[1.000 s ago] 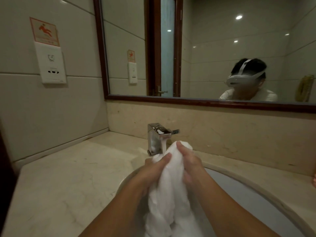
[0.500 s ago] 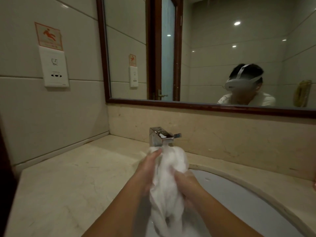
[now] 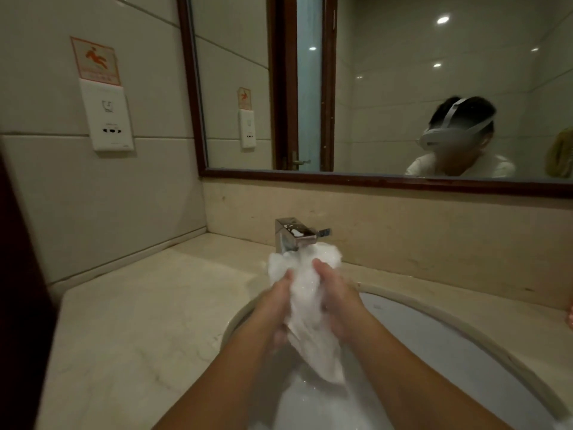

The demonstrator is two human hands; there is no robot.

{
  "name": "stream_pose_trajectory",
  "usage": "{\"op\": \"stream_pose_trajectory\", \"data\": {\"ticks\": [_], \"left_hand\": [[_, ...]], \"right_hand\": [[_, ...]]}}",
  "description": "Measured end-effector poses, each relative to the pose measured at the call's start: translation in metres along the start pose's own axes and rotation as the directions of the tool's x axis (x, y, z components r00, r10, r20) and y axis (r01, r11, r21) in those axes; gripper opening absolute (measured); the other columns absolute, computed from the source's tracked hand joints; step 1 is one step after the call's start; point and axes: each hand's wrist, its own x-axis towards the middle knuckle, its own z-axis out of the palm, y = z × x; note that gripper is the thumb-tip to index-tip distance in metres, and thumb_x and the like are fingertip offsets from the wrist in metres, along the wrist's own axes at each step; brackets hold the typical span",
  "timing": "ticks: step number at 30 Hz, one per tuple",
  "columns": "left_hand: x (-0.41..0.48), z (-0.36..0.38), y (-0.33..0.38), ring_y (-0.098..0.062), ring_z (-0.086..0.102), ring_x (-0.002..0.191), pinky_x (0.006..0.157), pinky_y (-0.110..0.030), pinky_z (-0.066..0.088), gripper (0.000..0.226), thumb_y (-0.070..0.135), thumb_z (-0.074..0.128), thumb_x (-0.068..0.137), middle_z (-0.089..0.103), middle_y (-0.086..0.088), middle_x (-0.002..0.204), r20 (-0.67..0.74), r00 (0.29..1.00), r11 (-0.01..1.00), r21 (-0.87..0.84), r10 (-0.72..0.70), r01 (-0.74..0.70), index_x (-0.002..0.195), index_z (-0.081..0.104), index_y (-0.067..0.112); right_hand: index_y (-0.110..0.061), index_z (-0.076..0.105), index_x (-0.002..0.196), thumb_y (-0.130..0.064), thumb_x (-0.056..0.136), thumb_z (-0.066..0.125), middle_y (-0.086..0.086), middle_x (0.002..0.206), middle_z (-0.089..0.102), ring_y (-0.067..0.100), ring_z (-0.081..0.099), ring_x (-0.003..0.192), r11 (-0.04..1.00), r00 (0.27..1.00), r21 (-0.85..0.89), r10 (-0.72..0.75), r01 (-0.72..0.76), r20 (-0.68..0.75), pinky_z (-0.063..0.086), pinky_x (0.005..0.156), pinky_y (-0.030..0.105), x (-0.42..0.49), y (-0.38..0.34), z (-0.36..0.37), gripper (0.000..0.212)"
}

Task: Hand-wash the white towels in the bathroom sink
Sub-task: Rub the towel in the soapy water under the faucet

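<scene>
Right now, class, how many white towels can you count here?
1. The white towel is gripped between the left hand and right hand over the sink, just below the faucet. Others may lie hidden below the frame.

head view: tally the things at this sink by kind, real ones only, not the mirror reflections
white towel: 1
hands: 2 (left hand, right hand)
faucet: 1
sink: 1
mirror: 1
wall socket: 1
slip warning sign: 1
total: 8
</scene>
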Motion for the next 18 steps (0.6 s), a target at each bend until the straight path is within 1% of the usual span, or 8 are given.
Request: {"op": "stream_pose_trajectory", "data": {"ticks": [2,4,6,8,10,13,16,18], "left_hand": [[0.021,0.0,-0.002,-0.04,0.077,0.091,0.091,-0.055,0.062,0.085,0.075,0.07,0.068,0.079,-0.019,0.101,-0.153,0.988,0.999,-0.042,0.019,-0.025,0.118,0.074,0.006],[0.033,0.003,-0.002,-0.04,0.077,0.088,0.089,-0.055,0.062,0.091,0.081,0.071,0.055,0.079,-0.018,0.097,-0.18,0.983,0.999,-0.029,0.036,-0.042,0.11,0.074,0.008],[0.023,0.008,0.002,-0.037,0.077,0.088,0.09,-0.052,0.062,0.086,0.084,0.068,0.062,0.08,-0.015,0.096,-0.142,0.988,0.998,0.013,0.055,-0.054,0.108,0.075,0.012],[0.026,0.008,0.002,-0.034,0.077,0.093,0.092,-0.048,0.062,0.083,0.081,0.065,0.074,0.079,-0.013,0.105,-0.103,0.99,0.991,0.107,0.094,-0.083,0.118,0.072,0.011],[0.029,0.005,0.003,-0.033,0.074,0.098,0.094,-0.048,0.061,0.082,0.081,0.06,0.082,0.076,-0.013,0.113,-0.101,0.988,0.959,0.27,0.119,-0.088,0.124,0.066,0.01],[0.035,0.0,-0.002,-0.038,0.071,0.106,0.1,-0.051,0.057,0.098,0.092,0.053,0.074,0.073,-0.013,0.121,-0.073,0.996,0.939,0.343,0.043,-0.016,0.13,0.062,0.011],[0.058,-0.005,-0.015,-0.043,0.071,0.108,0.101,-0.055,0.055,0.146,0.11,0.055,0.025,0.072,-0.016,0.124,-0.052,0.997,0.943,0.324,-0.054,0.068,0.135,0.061,0.014],[0.075,-0.008,-0.022,-0.042,0.074,0.101,0.096,-0.054,0.058,0.156,0.11,0.053,0.006,0.076,-0.016,0.115,-0.051,0.998,0.951,0.305,-0.037,0.051,0.129,0.066,0.016]], "right_hand": [[-0.017,0.065,0.133,-0.087,0.065,0.068,0.012,0.115,0.077,0.034,0.075,0.104,0.995,1.0,-0.098,0.002,-0.002,-0.002,0.059,0.099,0.052,-0.001,0.011,0.0,0.098],[-0.013,0.07,0.13,-0.09,0.056,0.076,0.017,0.118,0.077,0.04,0.075,0.108,0.986,0.988,0.064,0.149,-0.151,0.029,0.057,0.101,0.059,0.004,0.021,0.002,0.108],[-0.01,0.074,0.124,-0.09,0.051,0.081,0.02,0.115,0.078,0.044,0.075,0.106,0.96,0.974,0.168,0.219,-0.225,0.053,0.057,0.1,0.062,0.008,0.026,0.004,0.108],[-0.009,0.073,0.122,-0.08,0.068,0.079,0.018,0.111,0.078,0.041,0.076,0.102,0.968,0.979,0.144,0.204,-0.203,0.008,0.058,0.099,0.059,-0.001,0.02,0.004,0.09],[-0.006,0.069,0.122,-0.054,0.088,0.079,0.017,0.1,0.077,0.037,0.075,0.091,0.989,0.987,0.057,0.14,-0.135,-0.082,0.062,0.089,0.053,-0.005,0.011,-0.004,0.06],[-0.007,0.065,0.127,-0.03,0.094,0.072,0.016,0.096,0.073,0.038,0.072,0.086,0.989,0.981,-0.084,0.11,-0.124,-0.16,0.062,0.082,0.052,0.005,0.013,-0.022,0.041],[-0.01,0.07,0.119,-0.043,0.085,0.072,0.022,0.102,0.077,0.045,0.074,0.095,0.987,0.982,0.005,0.159,-0.159,-0.106,0.059,0.094,0.062,0.002,0.012,-0.02,0.048],[-0.014,0.073,0.12,-0.068,0.061,0.085,0.019,0.104,0.079,0.045,0.075,0.097,0.987,0.984,0.032,0.158,-0.156,-0.08,0.058,0.095,0.063,0.009,0.015,-0.018,0.08]]}}
